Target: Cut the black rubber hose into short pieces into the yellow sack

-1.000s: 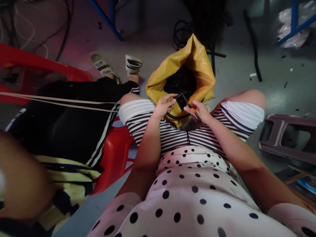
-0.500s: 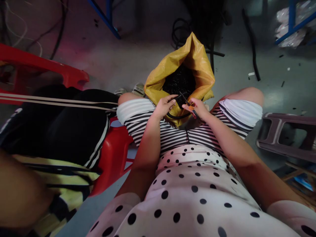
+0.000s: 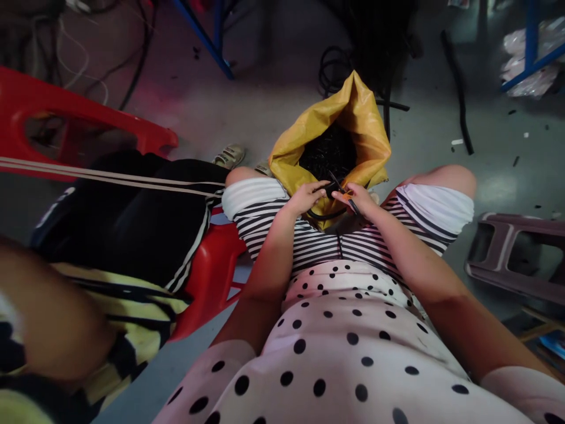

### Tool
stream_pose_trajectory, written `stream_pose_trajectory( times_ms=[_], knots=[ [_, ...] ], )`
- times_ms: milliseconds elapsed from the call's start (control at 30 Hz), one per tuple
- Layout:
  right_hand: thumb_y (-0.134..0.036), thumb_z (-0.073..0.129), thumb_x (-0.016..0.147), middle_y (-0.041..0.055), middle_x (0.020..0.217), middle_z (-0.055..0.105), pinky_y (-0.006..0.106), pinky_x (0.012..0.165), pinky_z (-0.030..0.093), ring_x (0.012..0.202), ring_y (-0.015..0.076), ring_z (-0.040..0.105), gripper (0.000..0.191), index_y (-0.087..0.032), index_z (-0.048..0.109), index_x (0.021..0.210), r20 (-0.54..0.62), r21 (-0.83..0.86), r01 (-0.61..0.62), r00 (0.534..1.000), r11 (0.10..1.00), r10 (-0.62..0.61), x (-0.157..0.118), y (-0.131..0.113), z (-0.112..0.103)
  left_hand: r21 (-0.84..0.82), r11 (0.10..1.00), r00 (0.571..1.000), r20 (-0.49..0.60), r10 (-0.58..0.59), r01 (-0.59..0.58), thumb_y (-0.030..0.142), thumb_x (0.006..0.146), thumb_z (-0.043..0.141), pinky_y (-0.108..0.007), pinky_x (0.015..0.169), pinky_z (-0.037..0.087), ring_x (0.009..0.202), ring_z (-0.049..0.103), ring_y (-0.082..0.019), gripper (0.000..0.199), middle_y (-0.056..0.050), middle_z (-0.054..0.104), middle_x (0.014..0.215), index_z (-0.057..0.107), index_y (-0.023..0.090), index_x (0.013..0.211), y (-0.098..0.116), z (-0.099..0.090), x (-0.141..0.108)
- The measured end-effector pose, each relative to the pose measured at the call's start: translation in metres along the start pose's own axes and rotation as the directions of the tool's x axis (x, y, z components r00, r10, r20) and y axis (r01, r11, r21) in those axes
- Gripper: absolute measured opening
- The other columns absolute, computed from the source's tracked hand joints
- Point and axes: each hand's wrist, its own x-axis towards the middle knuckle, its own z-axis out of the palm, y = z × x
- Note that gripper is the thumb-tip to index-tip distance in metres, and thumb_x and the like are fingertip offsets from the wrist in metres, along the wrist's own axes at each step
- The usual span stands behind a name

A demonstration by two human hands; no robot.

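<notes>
My left hand (image 3: 305,198) is closed on a black tube (image 3: 324,217), which hangs in a loop below the fingers. Its fingertips are close to the blades of a pair of scissors (image 3: 348,196) with orange and black handles. Those handles are in my right hand (image 3: 362,200); how far the blades are apart is too small to tell. Both hands are over the near rim of a yellow woven bag (image 3: 289,141), standing between my knees with its mouth open. Inside lies a heap of short black pieces (image 3: 327,152).
To the left sits a co-worker in black trousers (image 3: 145,218) on a red plastic stool (image 3: 205,265). Another red stool (image 3: 88,118) stands beyond. A grey stool (image 3: 494,265) is at the right. Black tubing (image 3: 459,94) and scraps lie on the floor, near blue metal legs (image 3: 207,35).
The whole view has shifted, so everything appears a little further right and lower. My hands have come slightly closer together at the scissors. The grip of each hand looks the same.
</notes>
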Motion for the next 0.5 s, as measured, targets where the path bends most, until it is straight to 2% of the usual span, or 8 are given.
stream_pose_trajectory(
  times_ms=[200, 300, 433, 500],
  knots=[
    [-0.078, 0.088, 0.072, -0.0058, 0.048, 0.050, 0.025, 0.041, 0.034, 0.040, 0.0152, 0.050, 0.067, -0.026, 0.047, 0.081, -0.025, -0.103, 0.053, 0.998, 0.993, -0.056, 0.004, -0.002, 0.001, -0.089, 0.996, 0.995, -0.100, -0.006, -0.003, 0.015, 0.094, 0.069, -0.021, 0.055, 0.036, 0.057, 0.046, -0.007, 0.042, 0.000, 0.065, 0.079, 0.077, 0.010, 0.134, -0.003, -0.001, 0.007],
    [-0.080, 0.087, 0.070, -0.0057, 0.047, 0.050, 0.025, 0.040, 0.034, 0.039, 0.0152, 0.049, 0.069, -0.026, 0.045, 0.079, -0.019, -0.117, 0.062, 0.998, 0.991, -0.065, 0.009, -0.001, 0.002, -0.130, 0.992, 0.992, -0.128, -0.021, 0.004, 0.016, 0.094, 0.072, -0.021, 0.053, 0.036, 0.054, 0.045, -0.007, 0.036, 0.002, 0.062, 0.075, 0.078, 0.010, 0.129, -0.003, -0.001, 0.008],
    [-0.078, 0.088, 0.068, -0.0068, 0.046, 0.048, 0.025, 0.042, 0.034, 0.041, 0.0145, 0.048, 0.068, -0.026, 0.046, 0.080, -0.011, -0.124, 0.111, 0.994, 0.986, -0.113, 0.016, 0.002, 0.004, -0.187, 0.982, 0.993, -0.119, -0.023, 0.000, 0.017, 0.093, 0.076, -0.020, 0.050, 0.036, 0.055, 0.048, -0.006, 0.034, 0.002, 0.063, 0.080, 0.077, 0.010, 0.126, -0.002, -0.005, 0.006],
    [-0.076, 0.089, 0.068, -0.0069, 0.048, 0.046, 0.024, 0.043, 0.031, 0.044, 0.0135, 0.047, 0.067, -0.026, 0.046, 0.078, -0.051, -0.141, 0.137, 0.988, 0.981, -0.145, 0.018, 0.003, 0.005, -0.215, 0.977, 0.988, -0.151, -0.022, -0.011, 0.016, 0.094, 0.075, -0.019, 0.049, 0.035, 0.054, 0.048, -0.005, 0.033, 0.002, 0.063, 0.080, 0.076, 0.011, 0.126, -0.001, -0.009, 0.006]
  ],
)
